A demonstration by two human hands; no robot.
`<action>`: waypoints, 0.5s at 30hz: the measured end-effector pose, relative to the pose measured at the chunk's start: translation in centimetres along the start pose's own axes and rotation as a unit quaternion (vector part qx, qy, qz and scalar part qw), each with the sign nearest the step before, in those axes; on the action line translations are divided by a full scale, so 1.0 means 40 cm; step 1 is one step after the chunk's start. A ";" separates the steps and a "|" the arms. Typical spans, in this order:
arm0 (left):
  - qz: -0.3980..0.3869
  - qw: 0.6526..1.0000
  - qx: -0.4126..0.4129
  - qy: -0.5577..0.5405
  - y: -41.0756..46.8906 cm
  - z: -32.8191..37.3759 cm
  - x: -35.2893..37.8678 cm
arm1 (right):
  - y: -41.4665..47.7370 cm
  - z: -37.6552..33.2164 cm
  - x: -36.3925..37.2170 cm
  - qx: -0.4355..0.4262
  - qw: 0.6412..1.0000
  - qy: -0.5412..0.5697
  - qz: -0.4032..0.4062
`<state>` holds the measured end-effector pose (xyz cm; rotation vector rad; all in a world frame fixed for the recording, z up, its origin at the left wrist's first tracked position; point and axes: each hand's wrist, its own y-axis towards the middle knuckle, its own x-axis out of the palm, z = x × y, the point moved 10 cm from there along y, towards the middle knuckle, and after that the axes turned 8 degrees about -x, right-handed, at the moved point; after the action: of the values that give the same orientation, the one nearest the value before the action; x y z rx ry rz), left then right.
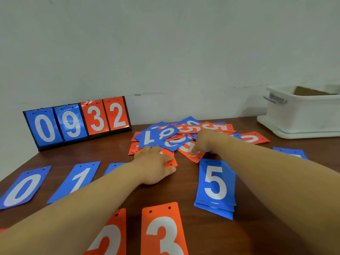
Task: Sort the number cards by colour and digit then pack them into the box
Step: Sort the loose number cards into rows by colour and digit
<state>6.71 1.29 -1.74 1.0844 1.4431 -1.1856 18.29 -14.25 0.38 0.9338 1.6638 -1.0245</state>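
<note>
A loose heap of blue and orange number cards (184, 132) lies mid-table. My left hand (153, 165) lies palm down at the heap's near left edge, fingers and thumb pinching the corner of an orange card (170, 163). My right hand (205, 141) reaches into the heap, its curled fingertips pinching another orange card (190, 153) with a white digit. Sorted cards lie nearer me: blue 0 (20, 188), blue 1 (77, 181), a stack topped by blue 5 (215, 186), orange 2 (108, 236), orange 3 (163, 232). The white box (303, 115) stands at the back right.
A flip scoreboard (77, 122) showing 0 9 3 2 stands against the wall at back left. One blue card (114, 167) is half hidden behind my left forearm; another blue card (290, 152) lies beyond my right forearm. The box sits on its lid, a brown flap inside.
</note>
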 end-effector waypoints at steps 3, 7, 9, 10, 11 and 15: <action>0.007 1.000 0.000 -0.003 -0.004 0.000 0.002 | 0.026 -0.010 0.000 0.002 1.000 0.008 0.001; 0.010 1.000 -0.013 -0.007 -0.011 -0.004 -0.002 | 0.031 -0.029 -0.032 -0.009 0.995 0.046 0.087; 0.002 1.000 -0.018 -0.001 -0.015 -0.003 -0.004 | 0.000 -0.026 -0.060 -0.015 0.986 0.107 0.124; -0.001 1.000 -0.020 0.000 -0.020 -0.002 -0.006 | -0.010 -0.012 -0.063 -0.008 0.978 0.169 0.119; -0.003 1.000 -0.022 -0.001 -0.024 -0.002 -0.008 | -0.019 0.000 -0.065 -0.006 0.963 0.243 0.117; 0.072 0.992 -0.037 -0.099 -0.047 -0.014 -0.058 | -0.087 0.040 -0.048 0.029 0.910 0.401 0.105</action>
<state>5.16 1.41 0.87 0.9743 1.2258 -1.0965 16.14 -17.25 2.61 1.6847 2.1194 -0.5560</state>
